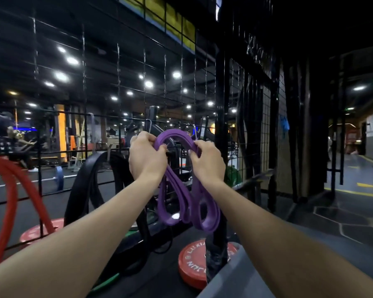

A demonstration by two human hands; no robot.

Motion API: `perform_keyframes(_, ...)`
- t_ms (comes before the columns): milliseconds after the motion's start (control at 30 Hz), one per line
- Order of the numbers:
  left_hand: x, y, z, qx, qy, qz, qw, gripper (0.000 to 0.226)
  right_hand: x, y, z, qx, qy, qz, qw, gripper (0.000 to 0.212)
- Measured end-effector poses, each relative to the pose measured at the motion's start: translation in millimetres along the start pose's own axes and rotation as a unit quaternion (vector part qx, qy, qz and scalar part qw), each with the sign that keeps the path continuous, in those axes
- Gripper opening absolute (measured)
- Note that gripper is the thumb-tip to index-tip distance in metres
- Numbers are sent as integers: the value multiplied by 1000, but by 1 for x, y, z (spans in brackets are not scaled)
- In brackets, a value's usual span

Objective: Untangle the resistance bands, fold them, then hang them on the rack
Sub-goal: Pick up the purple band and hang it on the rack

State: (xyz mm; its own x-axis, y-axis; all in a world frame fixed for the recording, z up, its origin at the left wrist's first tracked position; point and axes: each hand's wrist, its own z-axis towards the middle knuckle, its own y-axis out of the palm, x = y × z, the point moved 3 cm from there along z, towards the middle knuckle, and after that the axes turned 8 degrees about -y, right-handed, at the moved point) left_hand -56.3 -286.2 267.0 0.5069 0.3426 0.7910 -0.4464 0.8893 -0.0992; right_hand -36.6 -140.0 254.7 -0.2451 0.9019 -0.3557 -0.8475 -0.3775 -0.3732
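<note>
Now both hands are up at the wire rack (164, 67), each grasping the top of the folded purple band (181, 198). The left hand (145, 155) has its fingers curled round the left side of the top loop; the right hand (207, 161) pinches the right side, close to a thin metal hook (195, 132) that shows just above its grip. Between the two grips the band arches upward, and below them several folded loops hang down between the forearms.

My guess is that the hanging step is under way, with the arch meant to go over that hook. The risk lies in the layers: if only some strands catch the hook when the grip lets go, the rest could slide out and the fold would fall open. The hook looks slim, so a stack of rubber loops may also slip off it if released unevenly. A black band (80, 186) and a red band (11, 190) hang left of the left grip, near enough to snag a dropped loop.
</note>
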Motion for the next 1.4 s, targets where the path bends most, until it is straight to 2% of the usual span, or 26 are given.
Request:
perform_keyframes(133, -1, 1, 9, 21, 38, 54, 998, 18, -6, 23, 16, -20, -13, 16, 1000, 16)
perform_keyframes(300, -5, 0, 9, 22, 54, 142, 988, 22, -5, 50, 14, -46, -17, 22, 999, 19)
perform_keyframes(400, -13, -3, 4, 6, 62, 155, 986, 24, -2, 56, 2, -50, -18, 8, 999, 20)
perform_keyframes(600, -26, -9, -11, -25, 60, 111, 992, 29, 0, 48, -13, -38, -84, -13, 996, 22)
perform_keyframes(800, -32, -8, -31, -14, 37, 54, 998, 22, -3, 38, -12, -33, -120, -38, 992, 24)
perform_keyframes(900, -38, -6, -36, -4, 13, 26, 1000, 21, -9, 37, -10, -48, -120, -31, 991, 23)
perform_keyframes(1000, -42, -5, -36, -11, 10, 37, 999, 22, -8, 40, -10, -97, -101, 4, 990, 25)
perform_keyframes(1100, -47, -2, -37, -60, 7, 87, 994, 42, -1, 43, -17, -156, -60, 60, 984, 40)
perform_keyframes(1233, -63, -2, -48, -116, -25, 195, 974, 78, 4, 49, -36, -229, -6, 135, 964, 80)
perform_keyframes(1300, -68, -1, -49, -127, -31, 199, 971, 88, 2, 52, -42, -227, 11, 154, 962, 81)
perform_keyframes(1400, -66, 4, -53, -162, -23, 166, 972, 96, 6, 58, -49, -224, 41, 124, 966, 60)
